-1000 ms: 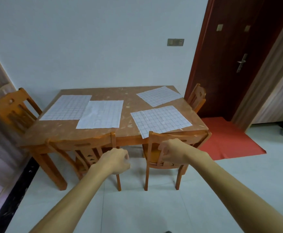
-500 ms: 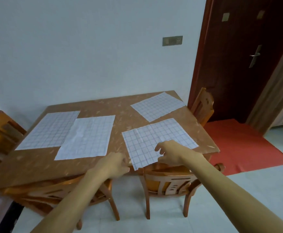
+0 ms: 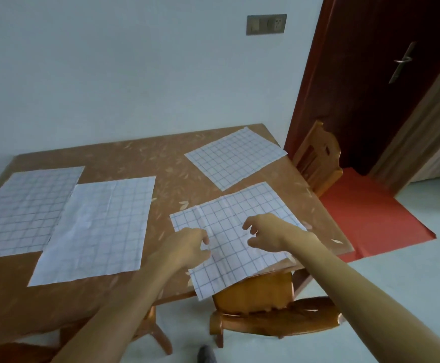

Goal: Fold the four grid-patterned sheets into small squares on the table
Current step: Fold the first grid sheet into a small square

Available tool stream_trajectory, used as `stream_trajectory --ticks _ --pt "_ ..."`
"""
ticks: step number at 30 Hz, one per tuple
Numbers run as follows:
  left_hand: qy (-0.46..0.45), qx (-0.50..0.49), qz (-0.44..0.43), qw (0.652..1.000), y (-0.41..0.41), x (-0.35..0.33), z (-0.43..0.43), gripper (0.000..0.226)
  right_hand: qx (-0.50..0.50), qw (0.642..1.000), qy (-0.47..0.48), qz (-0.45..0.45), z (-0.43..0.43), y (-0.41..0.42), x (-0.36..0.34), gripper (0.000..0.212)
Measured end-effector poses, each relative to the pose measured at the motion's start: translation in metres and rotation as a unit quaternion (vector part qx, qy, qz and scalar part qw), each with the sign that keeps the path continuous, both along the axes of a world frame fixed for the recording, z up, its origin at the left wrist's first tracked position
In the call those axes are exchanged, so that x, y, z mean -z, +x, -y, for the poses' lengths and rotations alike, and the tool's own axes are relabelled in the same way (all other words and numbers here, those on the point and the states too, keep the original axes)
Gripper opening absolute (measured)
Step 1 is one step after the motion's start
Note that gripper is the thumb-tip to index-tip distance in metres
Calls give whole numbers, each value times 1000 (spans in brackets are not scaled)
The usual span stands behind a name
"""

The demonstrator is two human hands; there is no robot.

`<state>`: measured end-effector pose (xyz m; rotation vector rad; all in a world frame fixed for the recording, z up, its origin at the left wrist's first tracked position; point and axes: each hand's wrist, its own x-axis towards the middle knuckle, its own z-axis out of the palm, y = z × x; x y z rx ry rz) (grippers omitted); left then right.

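Note:
Several white sheets with blue grid lines lie flat and unfolded on the brown table. The nearest sheet lies at the table's front right and hangs a little over the front edge. My left hand hovers over its left side with fingers loosely curled. My right hand hovers over its middle right, fingers apart and bent. Neither hand grips the paper. Another sheet lies at the far right, a third sheet in the middle left, and a fourth sheet at the far left, partly under the third.
A wooden chair stands tucked under the table's front edge below the nearest sheet. Another chair stands at the right end. A red mat lies before a dark door. A white wall backs the table.
I have come closer to the table. Both hands have moved forward from the front edge to above the nearest sheet, and their fingers have spread.

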<state>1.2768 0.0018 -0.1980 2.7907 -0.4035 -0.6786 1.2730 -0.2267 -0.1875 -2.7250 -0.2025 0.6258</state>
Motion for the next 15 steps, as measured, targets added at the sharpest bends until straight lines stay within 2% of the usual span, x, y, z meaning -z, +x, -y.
stream_trajectory --ticks 5,9,15 --pt "35 86 -51 994 58 24 16 39 38 999 2 -18 8 44 15 45" --pt "28 106 -73 991 89 42 35 40 59 997 -4 -40 23 64 33 45" --pt "-4 141 -62 988 125 85 72 44 109 992 9 -56 58 87 74 46"
